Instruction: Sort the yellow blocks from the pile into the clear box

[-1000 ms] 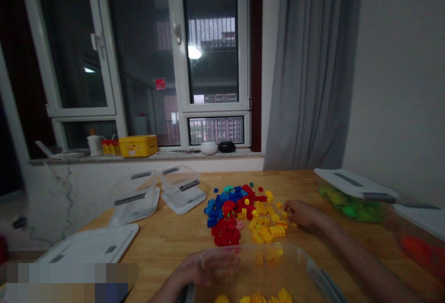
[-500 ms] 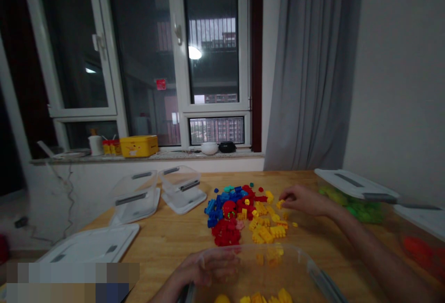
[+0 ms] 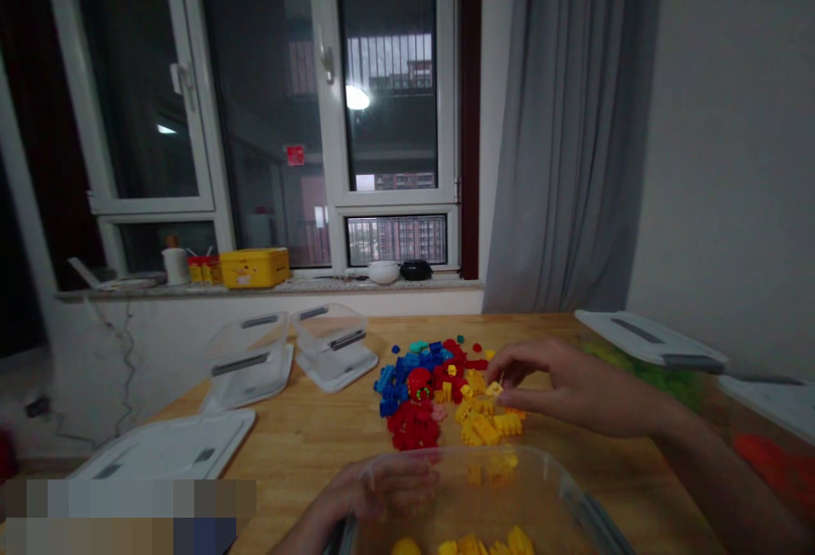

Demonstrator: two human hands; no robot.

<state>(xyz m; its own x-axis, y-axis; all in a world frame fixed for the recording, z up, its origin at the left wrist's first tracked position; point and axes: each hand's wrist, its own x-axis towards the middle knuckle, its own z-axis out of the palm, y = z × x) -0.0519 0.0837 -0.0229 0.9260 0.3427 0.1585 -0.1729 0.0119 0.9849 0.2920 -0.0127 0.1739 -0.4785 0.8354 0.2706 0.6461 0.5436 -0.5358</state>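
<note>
Above a pile of yellow toy bricks, my right hand pinches a small yellow toy brick between thumb and fingertips. My left hand rests with its fingers stretched flat along the far left wall of a clear plastic box; its thumb is hidden. Several yellow bricks lie at the bottom of this box, which the frame's lower edge cuts off. Red bricks and blue bricks lie heaped left of the yellow ones, with a round red piece among them.
Two clear boxes stand on white lids at the back left, near a flat white lid. On the right are a lidded box of green pieces and another with red-orange pieces. A windowsill runs behind the table.
My right hand has moved left and nearer, carrying the small yellow brick from the pile's right edge to above the yellow bricks. My left hand and the box have stayed in place.
</note>
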